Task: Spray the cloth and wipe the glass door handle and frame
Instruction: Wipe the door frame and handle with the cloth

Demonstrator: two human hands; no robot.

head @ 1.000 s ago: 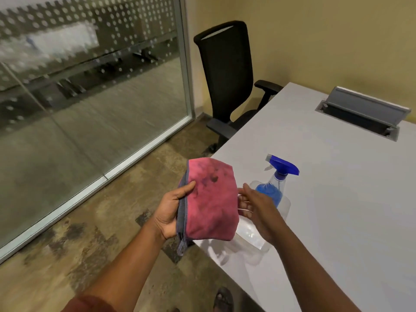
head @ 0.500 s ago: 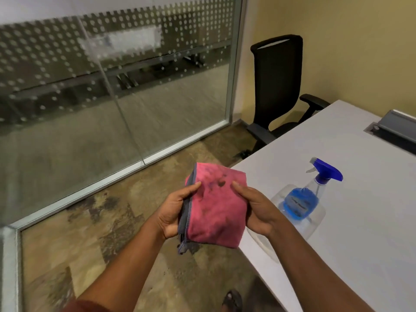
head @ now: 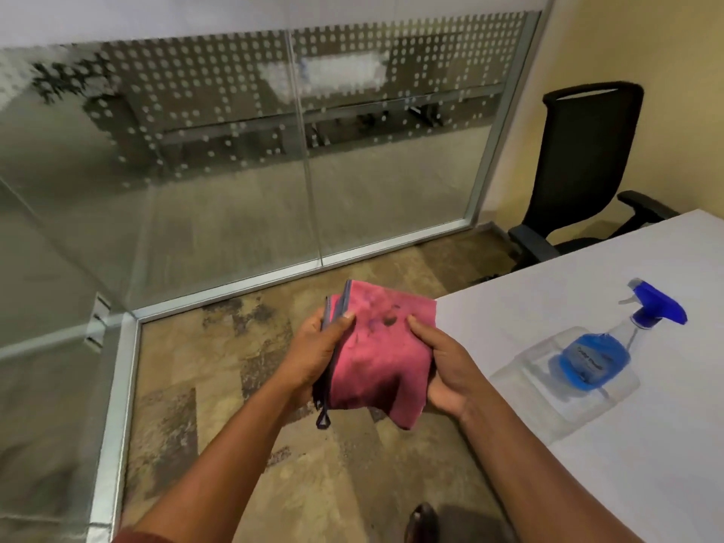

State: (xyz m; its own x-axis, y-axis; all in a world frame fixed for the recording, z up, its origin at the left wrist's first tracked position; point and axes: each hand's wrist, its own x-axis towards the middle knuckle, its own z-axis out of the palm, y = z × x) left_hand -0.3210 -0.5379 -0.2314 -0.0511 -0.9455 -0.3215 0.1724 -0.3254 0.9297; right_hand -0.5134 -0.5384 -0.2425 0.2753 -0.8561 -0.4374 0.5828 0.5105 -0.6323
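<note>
A folded pink cloth (head: 378, 346) with a dark blue trim and a few dark spots is held up in front of me over the floor. My left hand (head: 313, 358) grips its left edge, thumb on top. My right hand (head: 442, 366) grips its right side, thumb pressed on the face. A clear spray bottle (head: 595, 358) with blue liquid and a blue trigger head lies on the white table (head: 646, 444) to the right, untouched. The glass wall (head: 235, 170) with a dotted frosted band and its metal frame (head: 113, 405) stand ahead and to the left. No door handle shows.
A black office chair (head: 580, 166) stands at the table's far corner by the yellow wall. A metal bracket (head: 98, 319) sits low on the glass at the left. Mottled brown floor lies between me and the glass. A shoe tip (head: 423, 523) shows below.
The view has swung left, so the table, bottle and chair slid right. My right hand came off the bottle's side and took hold of the cloth's right edge.
</note>
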